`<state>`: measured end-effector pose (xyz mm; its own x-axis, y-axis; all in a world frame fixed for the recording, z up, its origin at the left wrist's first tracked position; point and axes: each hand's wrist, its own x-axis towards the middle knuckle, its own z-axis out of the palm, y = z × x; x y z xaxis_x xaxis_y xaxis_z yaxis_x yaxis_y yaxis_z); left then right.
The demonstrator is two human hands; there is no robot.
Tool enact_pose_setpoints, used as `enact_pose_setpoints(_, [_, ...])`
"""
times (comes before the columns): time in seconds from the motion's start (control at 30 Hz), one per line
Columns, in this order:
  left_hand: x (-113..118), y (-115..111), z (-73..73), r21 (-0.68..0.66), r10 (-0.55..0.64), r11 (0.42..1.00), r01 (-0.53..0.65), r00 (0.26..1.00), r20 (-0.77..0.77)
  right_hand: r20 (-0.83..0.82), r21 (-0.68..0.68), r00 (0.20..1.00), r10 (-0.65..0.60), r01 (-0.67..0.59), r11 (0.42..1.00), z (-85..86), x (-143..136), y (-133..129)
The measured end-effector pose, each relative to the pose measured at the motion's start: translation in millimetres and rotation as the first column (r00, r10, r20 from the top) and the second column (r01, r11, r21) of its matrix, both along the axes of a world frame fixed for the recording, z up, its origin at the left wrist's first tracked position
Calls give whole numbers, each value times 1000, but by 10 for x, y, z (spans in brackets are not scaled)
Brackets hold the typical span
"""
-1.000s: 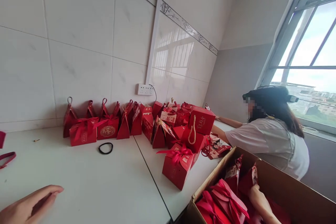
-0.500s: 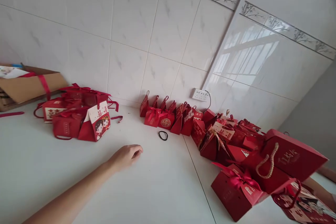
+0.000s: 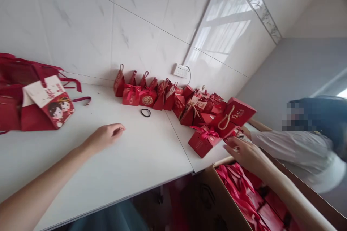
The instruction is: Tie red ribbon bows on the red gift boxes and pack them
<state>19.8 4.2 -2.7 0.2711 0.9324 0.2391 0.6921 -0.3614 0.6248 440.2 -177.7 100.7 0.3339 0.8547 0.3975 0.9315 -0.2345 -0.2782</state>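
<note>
pale tiles (image 3: pixel 89 25) cover the wall behind a white table (image 3: pixel 151 151), and from where i stand the red gift boxes run along most of it. the person's right hand (image 3: pixel 245 153) hangs over the near rim of a carton (image 3: pixel 208 191), fingers bent with a small gap at the thumb; i cannot tell whether it has hold of anything. just beyond its fingertips sits a box with a pink bow (image 3: pixel 202 142), and below the wrist lie ribboned boxes (image 3: pixel 255 198) in the carton. the left hand (image 3: pixel 107 137) is half curled above the table and seems to hold nothing.

to handle these well, i'd say grip the card sides, not the bows, and keep the forearm off the ribbons below.

now the counting: one carton; one bow box by the right fingertips; one bag with a gold cord (image 3: pixel 241 112) past it; one black hair tie (image 3: pixel 146 116) beyond the left hand; two bow boxes (image 3: pixel 148 98) farther off, with about six pointed boxes (image 3: pixel 162 95) behind and beside them; one picture box (image 3: pixel 62 113) left of that hand. those in the carton overlap too much to count. one co-worker's sleeve (image 3: pixel 287 148) shows past the right hand.
</note>
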Motion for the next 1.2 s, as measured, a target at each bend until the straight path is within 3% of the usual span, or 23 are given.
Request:
enact_pose_setpoints(0.07, [-27,24,21,-19,33,999,-33,999,-7,118,-168,986,119,-98,981,-31,-137,90])
enact_pose_setpoints(0.17, [-49,31,42,-42,61,997,-62,998,-9,264,-322,963,62,27,946,-126,-262,332])
enact_pose_setpoints(0.27, [-54,33,33,-40,40,998,-41,999,-6,227,-385,974,0,90,918,-208,-225,494])
enact_pose_setpoints(0.37, [-58,49,5,-21,7,1000,-7,1000,1,185,-382,982,21,52,923,-237,-131,533])
enact_pose_setpoints(0.57, [-44,44,-34,16,-43,999,43,999,32,122,-390,976,182,-121,913,-112,-296,544])
enact_pose_setpoints(0.7, [5,11,-30,7,-52,999,52,964,263,119,-330,898,424,-367,870,82,-671,681])
enact_pose_setpoints(0.77, [21,4,-20,-54,-39,996,68,905,424,77,-280,818,570,-531,800,157,-893,793])
enact_pose_setpoints(0.87, [25,6,2,-132,18,989,74,808,589,-83,-232,645,759,-753,615,148,-1246,1001])
enact_pose_setpoints(0.97, [15,26,2,-139,51,989,51,767,640,-256,-267,495,831,-862,431,-55,-1589,1223])
enact_pose_setpoints(1.03, [6,48,-19,-143,59,988,52,736,675,-366,-244,441,819,-895,373,-258,-1781,1358])
enact_pose_setpoints(1.1, [-4,73,-46,-146,58,987,67,701,711,-445,-141,418,792,-906,399,-453,-1929,1486])
enact_pose_setpoints(1.2, [-20,99,-69,-144,54,986,86,651,758,-555,111,436,708,-806,582,-653,-2088,1689])
